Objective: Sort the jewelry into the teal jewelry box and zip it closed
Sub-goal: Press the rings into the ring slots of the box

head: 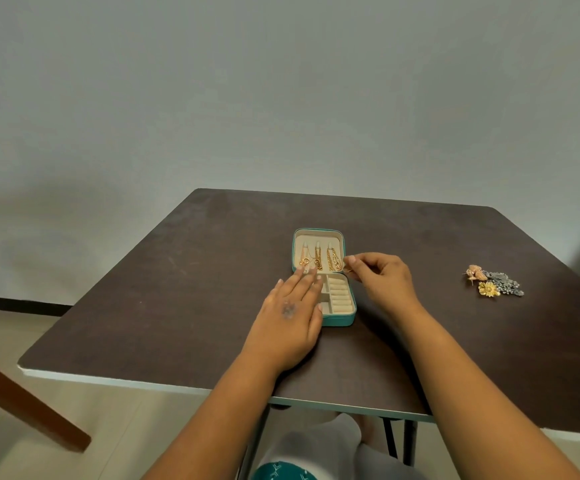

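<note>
teal jewelry box (339,320) open, light | left hand (290,311) flat, steadying it | right hand (380,277) pinches small gold piece (348,270), slippery; grip edges | loose jewelry (493,284) at 3 o'clock

Dark brown counter (177,306) with a pale edge strip along the near side, a bit scuffed on top. Thin black legs (390,441) show under the front edge. Behind it there's just a plain grey-green wall (247,98) with a dark baseboard (11,303) low on the left. Light floor (115,427), and a reddish-brown wooden beam (21,403) runs diagonally at bottom left.
</note>
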